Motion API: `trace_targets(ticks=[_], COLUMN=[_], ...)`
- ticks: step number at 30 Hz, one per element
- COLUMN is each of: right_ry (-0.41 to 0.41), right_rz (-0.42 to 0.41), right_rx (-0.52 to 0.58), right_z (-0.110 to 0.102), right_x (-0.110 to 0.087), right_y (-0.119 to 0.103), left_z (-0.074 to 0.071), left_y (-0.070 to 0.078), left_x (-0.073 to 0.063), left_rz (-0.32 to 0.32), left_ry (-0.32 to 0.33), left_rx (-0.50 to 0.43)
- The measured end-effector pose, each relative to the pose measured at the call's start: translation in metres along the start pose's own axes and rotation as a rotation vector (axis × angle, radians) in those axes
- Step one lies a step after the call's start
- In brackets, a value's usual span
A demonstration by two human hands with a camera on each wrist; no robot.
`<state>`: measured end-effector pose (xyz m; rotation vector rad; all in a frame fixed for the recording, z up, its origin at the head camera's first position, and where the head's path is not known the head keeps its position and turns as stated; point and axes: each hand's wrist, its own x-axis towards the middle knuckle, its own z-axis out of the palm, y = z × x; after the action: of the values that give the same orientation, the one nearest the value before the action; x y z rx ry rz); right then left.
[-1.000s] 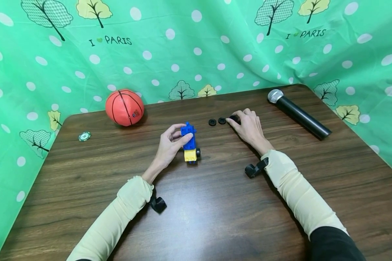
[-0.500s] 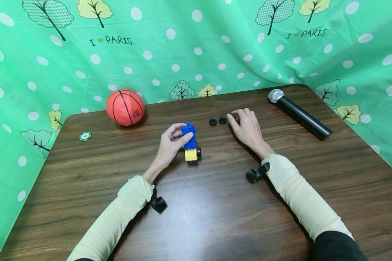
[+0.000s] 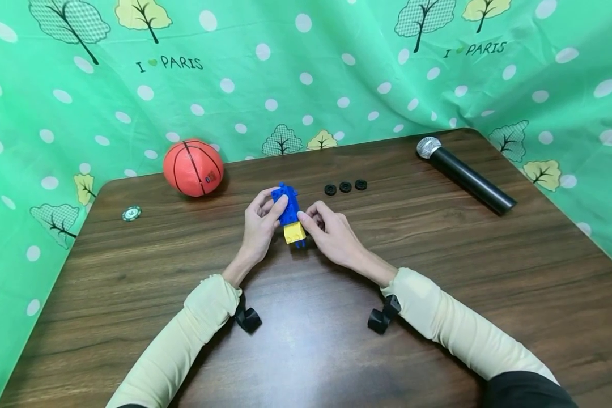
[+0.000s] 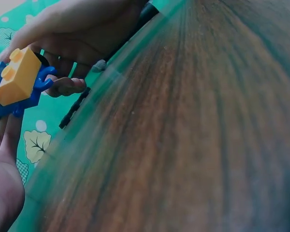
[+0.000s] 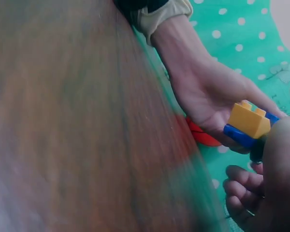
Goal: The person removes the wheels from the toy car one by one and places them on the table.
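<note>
In the head view my left hand [image 3: 255, 231] holds a blue and yellow toy-brick car [image 3: 288, 209] over the middle of the table, thumb on top of the blue body. Its yellow block [image 4: 20, 77] with studs and a blue hook shows large in the left wrist view. My right hand [image 3: 332, 233] is at the car's right side, thumb and fingers pinching the black toy wheel [image 5: 257, 149] there; the wheel is partly hidden by the hand. Behind the hands, three loose black toy wheels [image 3: 345, 187] lie in a row on the table.
A small red basketball [image 3: 194, 168] sits at the back left, with a green and white poker chip [image 3: 131, 213] nearer. At the back right lies a black microphone [image 3: 466, 175]. Green polka-dot cloth [image 3: 265, 73] hangs behind the wooden table [image 3: 306, 351].
My right hand has let go of the third loose wheel, leaving it in the row, and moved left and nearer to the car. The left hand has tilted and slightly raised the car.
</note>
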<state>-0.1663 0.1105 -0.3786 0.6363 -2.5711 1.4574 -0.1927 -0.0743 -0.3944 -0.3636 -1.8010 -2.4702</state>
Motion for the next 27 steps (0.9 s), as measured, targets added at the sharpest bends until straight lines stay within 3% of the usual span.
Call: trace_targets(ticks=[4, 7, 12, 16, 22, 27], right_ry=[0.021, 0.061, 0.185, 0.235, 0.184, 0.147], right_rz=[-0.005, -0.019, -0.04, -0.049, -0.028, -0.09], right_rx=[0.057, 0.091, 0.098, 0.078, 0.099, 0.101], right_z=[0.0056, 0.0067, 0.0068, 0.0071, 0.0067, 0.0075], right_x=[-0.0036, -0.0042, -0.0028, -0.0012, -0.0009, -0.0011], right_y=[-0.0012, -0.0013, 0.0009, 0.0035, 0.0021, 0.0032], left_z=[-0.0005, -0.0006, 0.0021, 0.0038, 0.0039, 0.0039], left_y=[-0.0009, -0.0017, -0.001, 0.0005, 0.0005, 0.0015], left_x=[0.0009, 0.001, -0.0008, -0.0022, -0.0025, -0.0032], left_rz=[-0.016, -0.023, -0.044, -0.071, -0.09, -0.11], left_ry=[0.011, -0.037, -0.152, -0.164, -0.13, -0.13], left_rx=[-0.047, -0.073, -0.01, 0.014, -0.066, -0.165])
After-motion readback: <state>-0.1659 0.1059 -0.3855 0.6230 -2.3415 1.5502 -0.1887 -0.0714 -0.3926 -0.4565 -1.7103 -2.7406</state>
